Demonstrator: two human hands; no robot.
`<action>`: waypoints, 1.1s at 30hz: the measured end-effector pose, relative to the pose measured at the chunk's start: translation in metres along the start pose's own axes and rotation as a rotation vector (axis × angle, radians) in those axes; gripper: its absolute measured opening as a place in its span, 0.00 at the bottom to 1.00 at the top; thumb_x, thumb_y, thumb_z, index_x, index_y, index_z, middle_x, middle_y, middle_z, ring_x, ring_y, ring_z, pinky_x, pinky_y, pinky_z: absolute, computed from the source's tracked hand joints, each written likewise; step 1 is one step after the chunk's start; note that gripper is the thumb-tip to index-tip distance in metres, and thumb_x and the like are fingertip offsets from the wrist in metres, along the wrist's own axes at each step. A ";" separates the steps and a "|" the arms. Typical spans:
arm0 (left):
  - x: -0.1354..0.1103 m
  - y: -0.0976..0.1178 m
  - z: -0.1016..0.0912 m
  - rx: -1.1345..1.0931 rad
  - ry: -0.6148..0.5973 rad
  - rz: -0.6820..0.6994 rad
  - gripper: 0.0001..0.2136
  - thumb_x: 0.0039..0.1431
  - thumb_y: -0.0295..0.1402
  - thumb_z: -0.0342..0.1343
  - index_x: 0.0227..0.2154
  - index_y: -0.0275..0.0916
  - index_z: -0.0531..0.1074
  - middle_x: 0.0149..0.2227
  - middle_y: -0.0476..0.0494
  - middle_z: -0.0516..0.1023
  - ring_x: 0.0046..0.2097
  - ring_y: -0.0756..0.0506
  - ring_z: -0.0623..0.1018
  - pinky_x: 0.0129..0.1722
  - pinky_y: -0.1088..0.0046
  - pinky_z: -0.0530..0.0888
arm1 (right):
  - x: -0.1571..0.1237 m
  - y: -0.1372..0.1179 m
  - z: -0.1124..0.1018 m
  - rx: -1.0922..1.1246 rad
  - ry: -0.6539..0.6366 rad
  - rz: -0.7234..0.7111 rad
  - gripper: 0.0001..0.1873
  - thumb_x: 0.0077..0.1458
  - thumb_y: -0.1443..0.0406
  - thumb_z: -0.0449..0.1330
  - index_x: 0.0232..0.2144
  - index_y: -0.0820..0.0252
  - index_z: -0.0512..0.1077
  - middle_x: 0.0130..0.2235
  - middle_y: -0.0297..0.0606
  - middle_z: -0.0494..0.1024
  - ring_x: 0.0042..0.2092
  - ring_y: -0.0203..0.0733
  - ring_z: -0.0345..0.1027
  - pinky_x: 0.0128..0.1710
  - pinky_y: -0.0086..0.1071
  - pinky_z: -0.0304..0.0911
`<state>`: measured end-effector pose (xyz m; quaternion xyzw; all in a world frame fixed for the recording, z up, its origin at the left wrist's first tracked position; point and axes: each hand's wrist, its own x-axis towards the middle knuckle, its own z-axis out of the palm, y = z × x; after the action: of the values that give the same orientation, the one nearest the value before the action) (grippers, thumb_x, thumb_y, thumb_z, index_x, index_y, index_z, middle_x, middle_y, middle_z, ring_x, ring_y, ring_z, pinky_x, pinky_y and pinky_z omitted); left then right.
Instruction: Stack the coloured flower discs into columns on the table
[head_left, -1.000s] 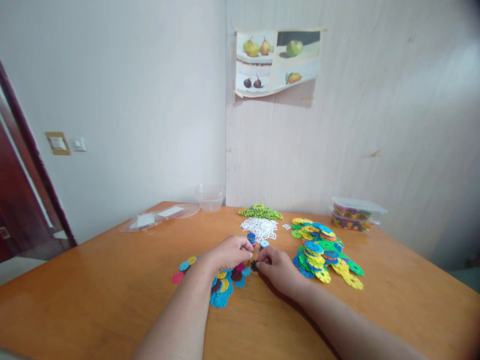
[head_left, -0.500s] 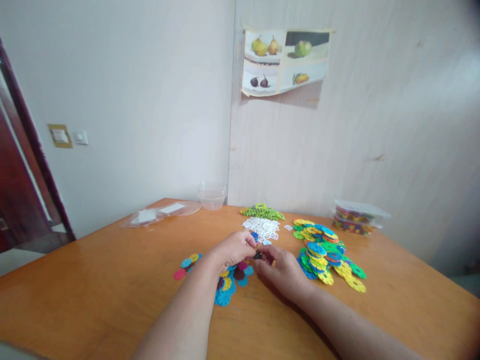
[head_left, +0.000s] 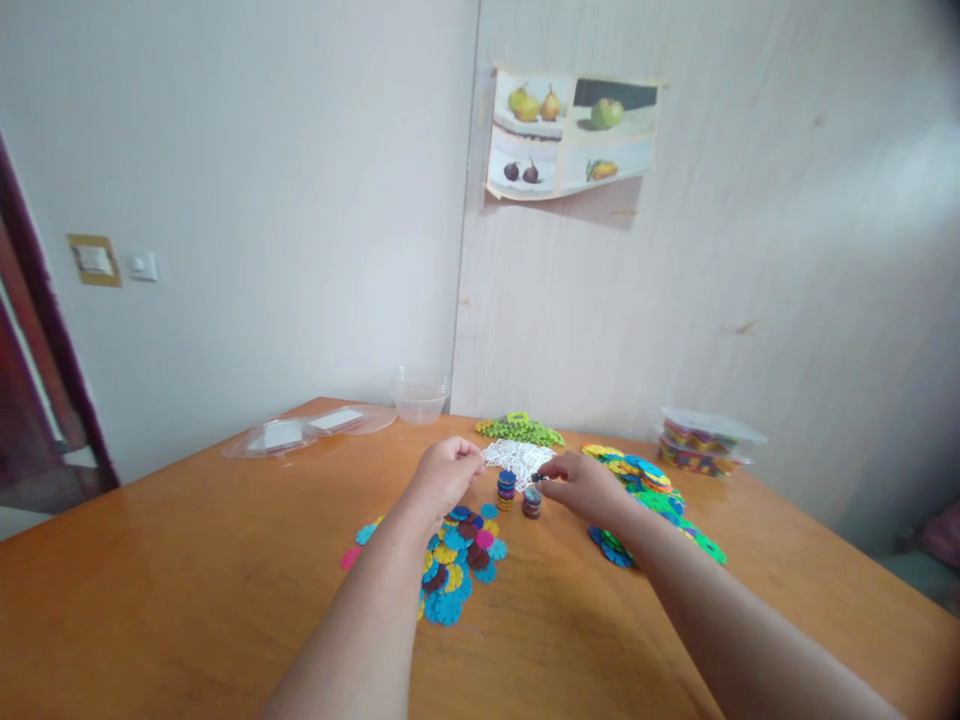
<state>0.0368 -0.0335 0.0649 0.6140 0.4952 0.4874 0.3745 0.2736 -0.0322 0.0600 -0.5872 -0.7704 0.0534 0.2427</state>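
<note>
**Two short stacks between two hands**

Orange table [head_left: 187, 600] fills the lower view, set in a corner of pale walls. One fruit poster [head_left: 574, 133] hangs above. Largest on the table, taking the two stacks [head_left: 519, 494] as landmark: a right pile [head_left: 652, 495] of yellow, green and blue discs to their right, a near pile [head_left: 457, 560] of blue, yellow and pink discs in front. Behind them lie a white patch [head_left: 519, 458] and a green heap [head_left: 521, 428]. One lidded box [head_left: 709, 438] sits far right, one clear bowl [head_left: 420, 393] far left, beside two clear lids [head_left: 307, 432].

Left hand [head_left: 446, 475] hovers left of the stacks, fingers curled shut; whether it holds anything cannot be told. Right hand [head_left: 581, 485] pinches a small dark disc [head_left: 538, 478] just above the right stack.
</note>
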 end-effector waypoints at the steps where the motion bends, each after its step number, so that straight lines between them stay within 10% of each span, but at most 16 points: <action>1: -0.001 0.001 0.000 -0.003 0.003 0.002 0.09 0.50 0.38 0.55 0.28 0.37 0.72 0.28 0.45 0.78 0.32 0.47 0.76 0.35 0.73 0.70 | 0.003 0.001 0.000 -0.003 -0.020 0.007 0.14 0.48 0.57 0.61 0.35 0.54 0.80 0.37 0.37 0.80 0.37 0.42 0.70 0.35 0.30 0.59; 33: 0.002 -0.005 -0.004 0.023 0.003 -0.034 0.10 0.51 0.40 0.55 0.28 0.37 0.72 0.29 0.43 0.79 0.31 0.47 0.76 0.32 0.73 0.70 | 0.001 0.015 0.017 -0.004 -0.093 0.028 0.21 0.42 0.50 0.66 0.37 0.53 0.80 0.38 0.38 0.79 0.38 0.45 0.70 0.35 0.31 0.59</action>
<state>0.0321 -0.0309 0.0620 0.6090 0.5117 0.4762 0.3748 0.2791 -0.0234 0.0405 -0.5952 -0.7727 0.0824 0.2045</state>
